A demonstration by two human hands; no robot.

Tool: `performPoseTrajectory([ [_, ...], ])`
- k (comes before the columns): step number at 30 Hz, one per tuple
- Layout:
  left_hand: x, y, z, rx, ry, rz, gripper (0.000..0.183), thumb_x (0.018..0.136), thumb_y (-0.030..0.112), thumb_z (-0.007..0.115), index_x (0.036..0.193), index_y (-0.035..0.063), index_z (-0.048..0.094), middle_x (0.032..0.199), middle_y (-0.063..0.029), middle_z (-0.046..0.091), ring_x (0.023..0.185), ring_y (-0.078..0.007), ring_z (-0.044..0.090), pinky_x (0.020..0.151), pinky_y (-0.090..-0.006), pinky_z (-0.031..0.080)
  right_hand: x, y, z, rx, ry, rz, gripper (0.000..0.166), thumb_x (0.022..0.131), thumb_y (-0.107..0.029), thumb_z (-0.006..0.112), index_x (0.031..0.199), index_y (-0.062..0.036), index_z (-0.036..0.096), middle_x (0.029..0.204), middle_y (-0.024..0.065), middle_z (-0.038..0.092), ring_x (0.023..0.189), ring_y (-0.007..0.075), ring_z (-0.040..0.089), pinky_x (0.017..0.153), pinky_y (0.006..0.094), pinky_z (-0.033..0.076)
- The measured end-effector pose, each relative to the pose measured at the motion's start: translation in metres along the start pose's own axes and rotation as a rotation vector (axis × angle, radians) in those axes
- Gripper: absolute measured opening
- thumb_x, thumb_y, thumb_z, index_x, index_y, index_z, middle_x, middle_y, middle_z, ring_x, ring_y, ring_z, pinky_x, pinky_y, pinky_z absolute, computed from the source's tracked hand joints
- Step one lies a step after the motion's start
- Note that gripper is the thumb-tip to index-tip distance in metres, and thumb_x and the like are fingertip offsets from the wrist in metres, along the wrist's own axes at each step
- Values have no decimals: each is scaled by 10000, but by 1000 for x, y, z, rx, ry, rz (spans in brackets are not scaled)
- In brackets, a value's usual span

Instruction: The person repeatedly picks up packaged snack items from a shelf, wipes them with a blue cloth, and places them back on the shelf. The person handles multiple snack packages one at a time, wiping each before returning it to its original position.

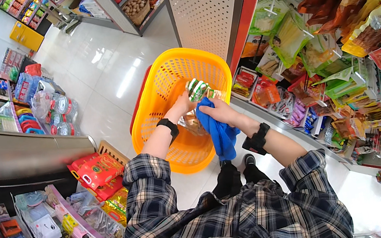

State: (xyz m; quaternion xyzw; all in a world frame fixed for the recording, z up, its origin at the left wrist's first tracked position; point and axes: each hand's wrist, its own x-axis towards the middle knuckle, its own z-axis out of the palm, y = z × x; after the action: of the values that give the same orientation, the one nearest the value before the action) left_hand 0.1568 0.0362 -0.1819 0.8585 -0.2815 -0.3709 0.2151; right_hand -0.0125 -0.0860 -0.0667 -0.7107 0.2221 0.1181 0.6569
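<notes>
A yellow plastic shopping basket (pixel 183 164) with perforated sides is in front of me. Over its inside, my left hand (pixel 183 104) grips a green-and-white packet (pixel 198 89); its fingertips are partly hidden. Just beside that packet is a brownish one (pixel 216 93). Below the hands, clear-wrapped goods (pixel 191 123) show in part, and I cannot tell if they are held too. My right hand (pixel 218 112) holds a bunched blue cloth (pixel 220 138), which touches the packets and hangs across the basket's right rim.
Hanging snack packets fill a shelf rack (pixel 317 58) on the right, next to a perforated metal panel (pixel 206 5). Red carrier packs (pixel 98 171) stand at left by a counter (pixel 22 141). Large water bottles (pixel 64 116) sit on the tiled floor (pixel 90 71).
</notes>
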Motion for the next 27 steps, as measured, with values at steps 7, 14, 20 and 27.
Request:
performPoseTrajectory([
  [7,-57,19,-12,-273,-44,31,571,915,266,655,1379,26,425,1231,-151,593,1051,-227,589,860,-336,486,-21,-5,16,-45,-112,14,435,910,-322,585,1211,-9,589,1049,122,666,963,191,632,853,308,495],
  [14,-117,-16,-3,-876,-91,39,488,948,214,593,1386,71,432,1248,-87,581,1104,-172,572,929,-299,465,-39,-14,68,32,-267,-86,437,932,-312,583,1251,-15,556,1045,90,644,944,163,615,834,271,502],
  [20,-185,-41,-15,-632,184,75,457,974,189,539,1381,17,424,1326,-160,534,1211,-243,528,1015,-342,428,-42,-48,100,197,-274,146,422,947,-311,575,1222,8,544,1018,99,655,835,167,664,704,279,559],
  [27,-259,-7,11,-402,585,223,579,918,331,637,1372,36,434,1419,-206,406,1318,-337,409,1080,-412,358,10,-6,112,253,44,75,518,949,-315,549,1327,17,428,1091,111,617,906,180,638,736,306,554],
])
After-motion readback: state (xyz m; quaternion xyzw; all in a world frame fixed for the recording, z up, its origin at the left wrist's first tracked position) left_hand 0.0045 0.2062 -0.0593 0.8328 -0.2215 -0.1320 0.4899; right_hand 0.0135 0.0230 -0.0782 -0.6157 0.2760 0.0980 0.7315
